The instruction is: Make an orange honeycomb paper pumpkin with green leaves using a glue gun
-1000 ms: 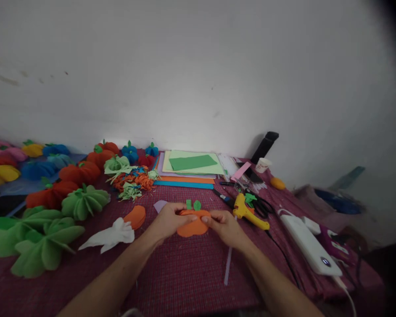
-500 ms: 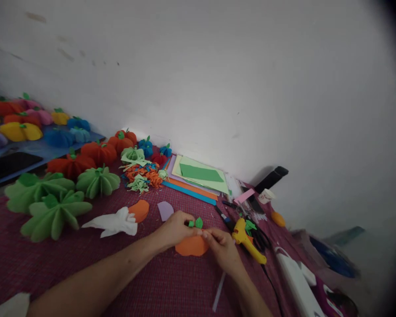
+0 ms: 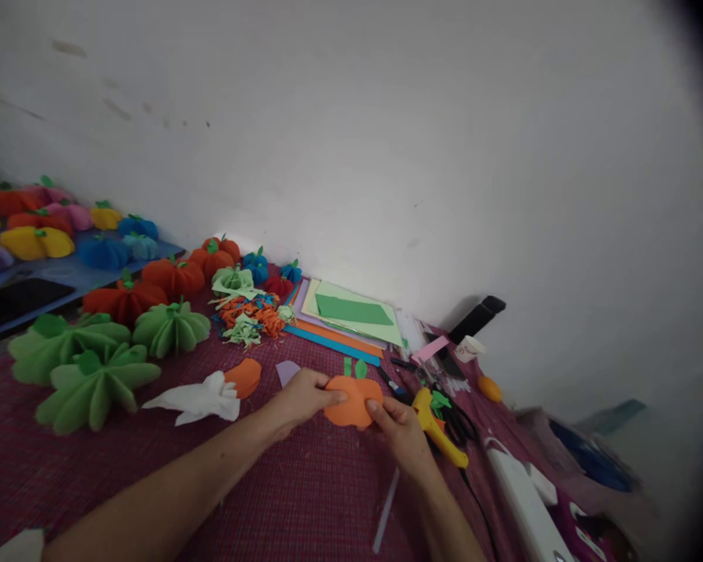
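Note:
An orange paper pumpkin cutout [image 3: 353, 400] is held flat between my two hands, its face toward me. My left hand [image 3: 305, 400] pinches its left edge, thumb on the front. On the right edge, my right hand [image 3: 399, 428] grips it between thumb and fingers. Just above the cutout's top edge show a green paper leaf [image 3: 361, 368] and a small green paper strip [image 3: 347, 365]; whether they touch it I cannot tell. A lilac paper piece [image 3: 287, 372] lies partly behind my left hand. Close to my right hand rests a yellow glue gun [image 3: 439, 429].
Several finished paper pumpkins [image 3: 173, 279] stand at the left. Paper scraps [image 3: 255, 316] and a stack of coloured sheets [image 3: 351, 312] lie near the wall. A crumpled white cloth [image 3: 202, 398] touches an orange piece [image 3: 244, 378]. A glue stick [image 3: 385, 511] and white power strip [image 3: 524, 499] lie right.
Both hands have raised the orange cutout and tilted its face toward me. My left thumb now lies on its front; the green pieces show above its top edge.

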A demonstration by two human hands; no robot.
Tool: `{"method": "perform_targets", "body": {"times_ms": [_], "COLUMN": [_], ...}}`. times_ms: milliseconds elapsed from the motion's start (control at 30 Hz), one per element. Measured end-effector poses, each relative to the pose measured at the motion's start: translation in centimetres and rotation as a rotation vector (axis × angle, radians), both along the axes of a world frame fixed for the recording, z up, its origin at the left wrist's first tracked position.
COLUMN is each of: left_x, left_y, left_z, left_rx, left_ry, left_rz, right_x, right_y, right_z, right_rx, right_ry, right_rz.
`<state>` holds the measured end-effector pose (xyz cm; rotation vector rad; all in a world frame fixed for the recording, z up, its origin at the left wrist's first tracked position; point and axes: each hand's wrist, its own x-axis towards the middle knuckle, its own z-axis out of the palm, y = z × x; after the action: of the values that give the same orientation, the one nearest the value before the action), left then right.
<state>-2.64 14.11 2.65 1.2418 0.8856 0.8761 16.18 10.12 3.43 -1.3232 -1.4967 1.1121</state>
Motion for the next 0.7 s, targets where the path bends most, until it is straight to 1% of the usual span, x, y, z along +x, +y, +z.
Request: {"method": "perform_targets", "body": {"times_ms": [67,200,267,467,600,700], "left_x": [-0.1,0.0,0.1,0.1,0.3,0.6], "left_y": [0.2,0.3,0.2,0.2,0.3,0.0], "left_z": [-0.1,-0.2,-0.3,-0.7,-1.2,-1.2], "left_rx": [0.002,0.019,0.026,0.030,0.040,0.046], "left_ry": [-0.007,0.006,0.018,0.062,0.071,0.061], "left_rz": [0.007,0.039,0.038,-0.028,-0.014,-0.008], "right_x": [-0.2,-0.8,-0.9,-0.6,-0.5,-0.8], "right_y": [0.0,-0.2,-0.2,0.0,0.0,0.0], "right_z": [0.1,0.2,0.1,-0.1,-0.3,-0.6], "right_rx": [-0.026,-0.105,-0.117,-0.136,-0.197,-0.241], "right_ry": [0.053,0.155,0.185,0.187,0.247,0.307], "right_rz": [-0.005,0.037,0.036,-0.012,-0.027,-0.038]}}
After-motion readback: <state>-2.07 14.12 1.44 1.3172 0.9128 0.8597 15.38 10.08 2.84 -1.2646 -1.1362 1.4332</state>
